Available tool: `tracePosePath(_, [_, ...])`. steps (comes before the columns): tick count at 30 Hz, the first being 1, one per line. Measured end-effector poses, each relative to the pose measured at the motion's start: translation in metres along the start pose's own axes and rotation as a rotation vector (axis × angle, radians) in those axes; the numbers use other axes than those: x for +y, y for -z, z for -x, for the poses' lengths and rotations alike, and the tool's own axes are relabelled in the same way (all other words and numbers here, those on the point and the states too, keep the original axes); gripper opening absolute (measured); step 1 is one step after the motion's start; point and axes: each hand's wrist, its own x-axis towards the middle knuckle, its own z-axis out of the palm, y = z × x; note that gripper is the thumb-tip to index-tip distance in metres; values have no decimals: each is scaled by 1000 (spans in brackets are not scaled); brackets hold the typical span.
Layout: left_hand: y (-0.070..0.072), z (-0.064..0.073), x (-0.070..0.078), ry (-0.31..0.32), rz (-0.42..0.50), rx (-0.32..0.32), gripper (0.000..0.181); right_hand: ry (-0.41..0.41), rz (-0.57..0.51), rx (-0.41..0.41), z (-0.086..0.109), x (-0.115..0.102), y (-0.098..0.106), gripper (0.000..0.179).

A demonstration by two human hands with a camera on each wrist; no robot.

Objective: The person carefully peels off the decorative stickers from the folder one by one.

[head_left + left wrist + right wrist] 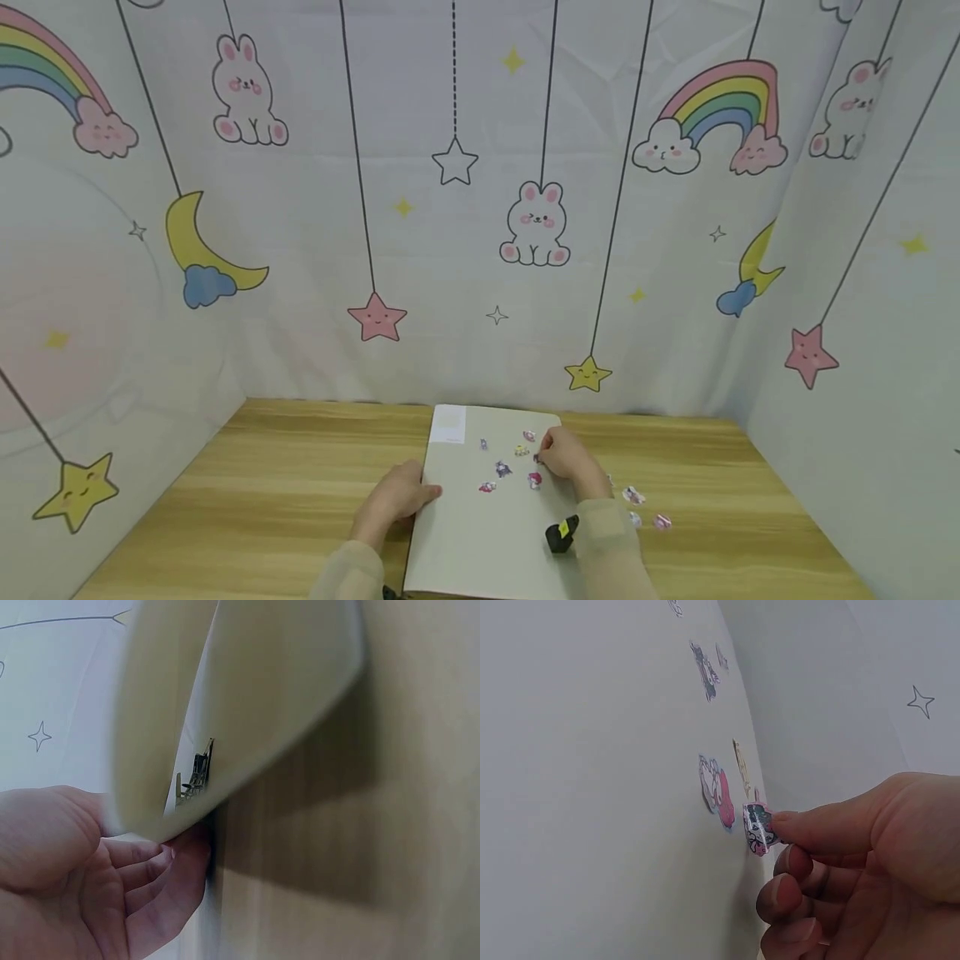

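Observation:
A cream file folder (480,542) lies on the table with several small cartoon stickers (503,469) spread over its upper half. At its left edge my left hand (401,492) grips the cover, thumb on top and fingers underneath. Inside the folder, the left wrist view shows a metal clip (196,776). Over the right part of the cover, my right hand (566,454) pinches a small pink and dark cartoon sticker (758,828) between thumb and finger. A red-and-white sticker (718,793) is close beside it on the cover.
Several loose stickers (633,496) lie on the wooden table (712,475) right of the folder, partly behind the right forearm. A white label (448,423) marks the folder's top left corner. A patterned curtain (465,275) hangs around the table.

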Motion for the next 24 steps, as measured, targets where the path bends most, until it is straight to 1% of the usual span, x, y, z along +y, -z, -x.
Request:
tracePosePath(4, [0, 2, 1, 0, 3, -5, 20, 15, -16, 9, 4, -1, 3, 12])
tracePosePath(9, [0, 4, 1, 4, 4, -7, 20, -13, -94, 4, 7, -2, 10, 8])
tracePosePath(11, [0, 4, 1, 5, 2, -5, 20, -16, -129, 20, 9, -1, 16, 7])
tracePosePath(14, [0, 3, 1, 10, -3, -2, 21, 22, -139, 59, 10, 3, 26, 8])
tracePosePath(19, [0, 2, 1, 14, 2, -4, 21, 48, -148, 64, 9, 17, 44, 8])
tracePosePath(24, [-1, 1, 1, 18, 13, -7, 20, 36, -161, 64, 8, 34, 56, 8])
